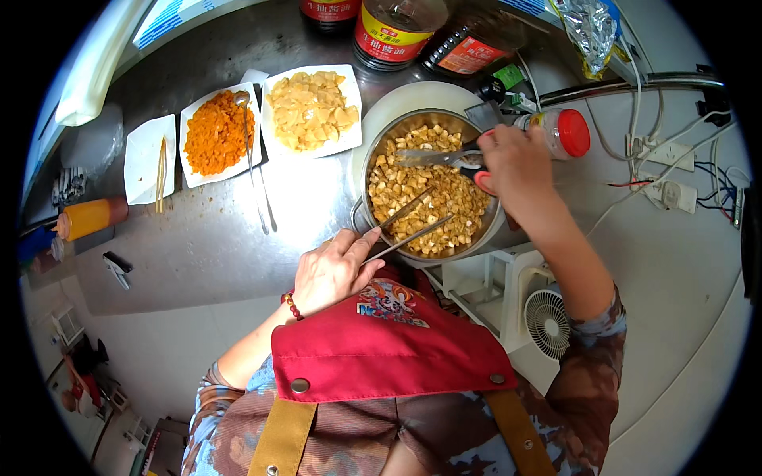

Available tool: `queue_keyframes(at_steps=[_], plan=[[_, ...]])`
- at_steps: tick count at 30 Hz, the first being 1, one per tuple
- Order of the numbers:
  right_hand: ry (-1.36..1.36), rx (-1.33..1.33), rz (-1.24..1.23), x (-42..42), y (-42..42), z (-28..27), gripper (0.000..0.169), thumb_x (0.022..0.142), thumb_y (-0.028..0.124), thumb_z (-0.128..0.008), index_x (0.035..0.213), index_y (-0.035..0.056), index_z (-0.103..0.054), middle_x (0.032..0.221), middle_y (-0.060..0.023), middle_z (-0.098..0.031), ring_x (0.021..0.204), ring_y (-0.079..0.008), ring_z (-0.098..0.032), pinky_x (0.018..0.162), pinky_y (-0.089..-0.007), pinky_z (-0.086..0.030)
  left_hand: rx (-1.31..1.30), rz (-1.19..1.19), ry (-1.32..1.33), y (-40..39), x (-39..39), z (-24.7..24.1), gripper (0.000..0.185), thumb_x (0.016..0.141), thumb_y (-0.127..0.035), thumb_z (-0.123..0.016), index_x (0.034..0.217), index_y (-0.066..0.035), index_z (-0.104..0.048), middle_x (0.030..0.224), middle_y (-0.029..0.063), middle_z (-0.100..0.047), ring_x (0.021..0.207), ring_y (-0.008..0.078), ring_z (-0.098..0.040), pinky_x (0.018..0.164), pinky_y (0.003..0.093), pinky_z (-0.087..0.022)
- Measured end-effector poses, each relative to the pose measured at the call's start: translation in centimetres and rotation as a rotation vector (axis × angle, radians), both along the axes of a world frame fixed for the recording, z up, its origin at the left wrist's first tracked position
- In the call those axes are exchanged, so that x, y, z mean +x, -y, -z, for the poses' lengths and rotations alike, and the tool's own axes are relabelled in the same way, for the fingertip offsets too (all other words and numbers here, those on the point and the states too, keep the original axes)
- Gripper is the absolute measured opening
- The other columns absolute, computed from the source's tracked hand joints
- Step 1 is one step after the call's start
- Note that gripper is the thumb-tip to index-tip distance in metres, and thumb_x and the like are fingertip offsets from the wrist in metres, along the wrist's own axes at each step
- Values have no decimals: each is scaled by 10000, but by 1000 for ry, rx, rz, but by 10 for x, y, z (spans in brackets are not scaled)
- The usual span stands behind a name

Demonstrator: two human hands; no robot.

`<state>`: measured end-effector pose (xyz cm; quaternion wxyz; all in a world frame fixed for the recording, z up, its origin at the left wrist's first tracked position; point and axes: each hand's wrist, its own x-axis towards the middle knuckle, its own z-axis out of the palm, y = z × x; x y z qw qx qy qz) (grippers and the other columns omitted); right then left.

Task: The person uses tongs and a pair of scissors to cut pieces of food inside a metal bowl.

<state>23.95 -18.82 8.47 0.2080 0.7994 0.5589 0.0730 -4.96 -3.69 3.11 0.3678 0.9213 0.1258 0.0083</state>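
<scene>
A steel pot [497,217] in front of me holds a heap of small browned food cubes [455,196]. My left hand [333,268] grips a pair of chopsticks [412,235], whose spread tips rest among the cubes. In my right hand [518,163] are scissors [428,157] with black and red handles, their blades over the far part of the cubes. Whether the blades are fully closed is hard to see. Under the pot, a pale round board or dish [411,94] shows past its far rim.
Left of the pot are plates of sliced pale food [312,110] and chopped orange food [217,134] with a long spoon [250,154], plus a white plate [140,160] with chopsticks. Soy sauce bottles [396,35] stand behind. A red-lidded jar [572,134] lies right, near cables.
</scene>
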Motion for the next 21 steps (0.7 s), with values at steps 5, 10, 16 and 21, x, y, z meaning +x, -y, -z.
queue_keyframes(at_steps=[5, 10, 16, 21], plan=[[-60, -109, 175, 16, 22, 16, 162, 772, 218, -771, 887, 104, -771, 889, -78, -697, 943, -226, -678, 935, -425, -420, -7, -12, 17, -2, -4, -3, 458, 931, -312, -771, 1338, -118, -691, 971, 89, -664, 758, 299, -697, 637, 416, -578], [8, -271, 381, 28, 52, -13, 340, 747, 349, -853, 986, 130, -752, 1014, -67, -717, 995, -236, -686, 987, -415, -365, 12, -2, 38, -10, -5, -4, 453, 959, -308, -725, 1352, -92, -665, 979, 102, -649, 781, 320, -709, 658, 428, -594], [42, -186, 436, 33, 89, -31, 412, 709, 372, -873, 1031, 146, -750, 1010, -59, -710, 979, -209, -683, 936, -418, -354, 64, -72, 1, -25, 3, -15, 391, 971, -260, -710, 1295, -42, -681, 942, 117, -647, 748, 335, -693, 644, 440, -572], [8, -97, 404, 28, 98, -36, 389, 691, 309, -876, 1007, 119, -751, 987, -64, -698, 961, -212, -675, 914, -415, -363, 210, -84, -95, -30, 14, -14, 362, 986, -255, -690, 1272, -32, -698, 915, 139, -662, 738, 344, -706, 630, 444, -570]])
